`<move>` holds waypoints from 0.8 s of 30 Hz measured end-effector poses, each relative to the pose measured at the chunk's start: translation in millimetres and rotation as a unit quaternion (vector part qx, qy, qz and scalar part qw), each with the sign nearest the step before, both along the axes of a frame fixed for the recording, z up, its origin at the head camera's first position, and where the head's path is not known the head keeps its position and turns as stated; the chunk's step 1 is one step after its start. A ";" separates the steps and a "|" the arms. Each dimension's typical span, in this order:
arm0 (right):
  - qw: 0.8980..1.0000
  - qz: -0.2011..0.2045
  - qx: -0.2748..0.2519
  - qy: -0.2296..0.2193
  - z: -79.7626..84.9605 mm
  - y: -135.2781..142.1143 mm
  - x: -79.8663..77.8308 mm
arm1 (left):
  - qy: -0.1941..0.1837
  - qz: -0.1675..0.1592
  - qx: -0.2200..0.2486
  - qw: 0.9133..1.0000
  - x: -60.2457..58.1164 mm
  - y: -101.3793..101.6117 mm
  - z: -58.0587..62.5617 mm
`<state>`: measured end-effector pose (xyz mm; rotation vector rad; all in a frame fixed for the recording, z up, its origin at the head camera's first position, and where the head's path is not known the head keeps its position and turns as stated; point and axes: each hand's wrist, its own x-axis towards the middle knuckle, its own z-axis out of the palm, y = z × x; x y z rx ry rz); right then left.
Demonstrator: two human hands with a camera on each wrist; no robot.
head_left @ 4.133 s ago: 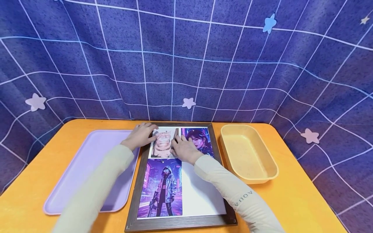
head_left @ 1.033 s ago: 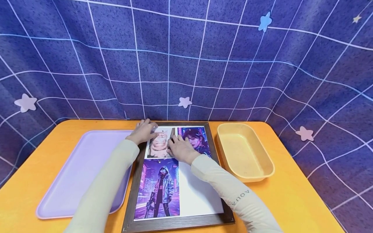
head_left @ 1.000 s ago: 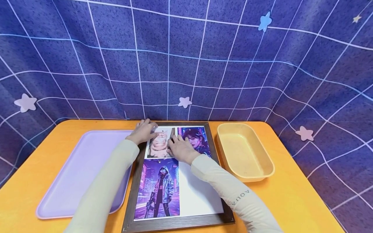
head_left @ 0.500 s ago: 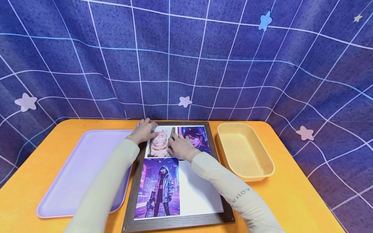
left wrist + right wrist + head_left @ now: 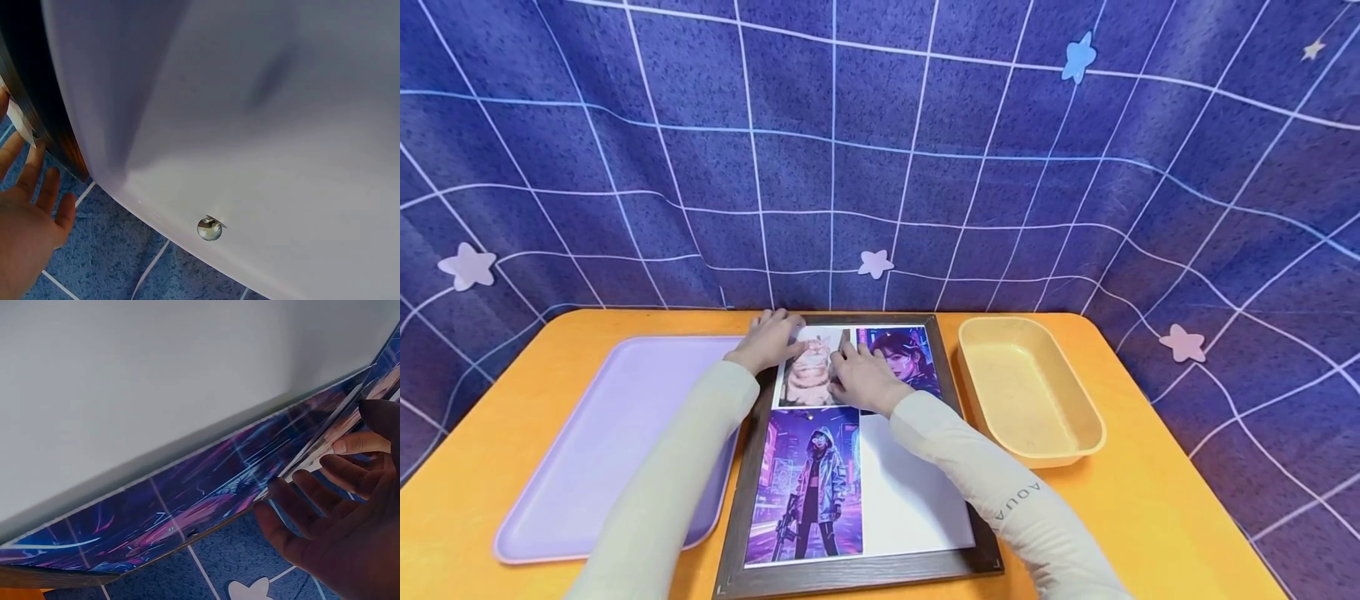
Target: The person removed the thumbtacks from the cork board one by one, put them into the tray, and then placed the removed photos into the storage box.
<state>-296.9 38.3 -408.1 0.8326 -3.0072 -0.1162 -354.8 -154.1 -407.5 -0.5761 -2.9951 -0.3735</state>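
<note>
A dark wooden picture frame [image 5: 857,575] lies flat on the table, a white sheet [image 5: 917,492] inside it. At its upper left is a cat picture [image 5: 812,379]. Over that picture's upper left corner and the frame's edge lies my left hand [image 5: 771,340], fingers spread, thumb on the picture. My right hand [image 5: 868,379] touches the picture's right edge with its fingertips. It partly covers a portrait print [image 5: 910,358] at upper right. Below the cat, a print of a hooded figure [image 5: 812,483] fills the lower left. In the right wrist view, my right fingers [image 5: 300,506] look loosely extended.
A shallow purple tray [image 5: 617,433] sits left of the frame. A deep yellow bin [image 5: 1030,383] stands to the right. Behind the orange table [image 5: 1165,500] hangs a blue gridded curtain [image 5: 850,183] with stars. A small shiny round spot [image 5: 209,229] shows on the tray.
Since the oldest frame, the view has shifted a little, so the table sits slightly further left. Both hands stay at the cat picture; over the last second almost nothing differs.
</note>
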 end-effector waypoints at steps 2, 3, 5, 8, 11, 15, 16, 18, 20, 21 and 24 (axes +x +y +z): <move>1.000 -0.001 0.005 0.000 1.4 -0.9 0.9 | 0.004 0.000 0.002 1.000 0.3 -0.3 -0.4; 1.000 -0.001 0.007 0.000 2.2 -1.2 1.3 | 0.006 -0.001 0.002 1.000 0.2 -0.6 -0.8; 1.000 -0.002 0.012 0.003 3.4 -1.8 1.8 | 0.010 -0.002 0.004 1.000 0.7 -0.7 -0.8; 1.000 -0.003 0.018 0.006 4.3 -1.7 1.4 | 0.015 -0.004 0.005 1.000 1.4 -0.3 0.0; 1.000 -0.003 0.022 0.008 6.1 -0.5 1.1 | 0.014 -0.003 0.005 1.000 1.9 0.7 1.0; 1.000 -0.002 0.019 0.016 11.5 3.0 1.4 | 0.016 -0.002 0.001 1.000 1.5 1.6 1.2; 1.000 -0.003 0.017 0.018 13.2 4.0 1.5 | 0.017 -0.002 0.000 1.000 1.3 1.8 1.2; 1.000 -0.004 0.011 0.022 17.4 6.2 2.0 | 0.021 -0.003 -0.002 1.000 1.3 1.9 1.3; 1.000 -0.008 0.008 0.021 21.9 8.6 2.8 | 0.023 -0.003 -0.002 1.000 1.6 2.0 1.6; 1.000 -0.009 0.010 0.022 24.3 9.9 3.3 | 0.024 -0.004 -0.002 1.000 1.8 2.0 1.8; 1.000 -0.013 0.012 0.021 31.7 14.5 4.9 | 0.023 -0.006 0.000 1.000 2.4 1.7 2.2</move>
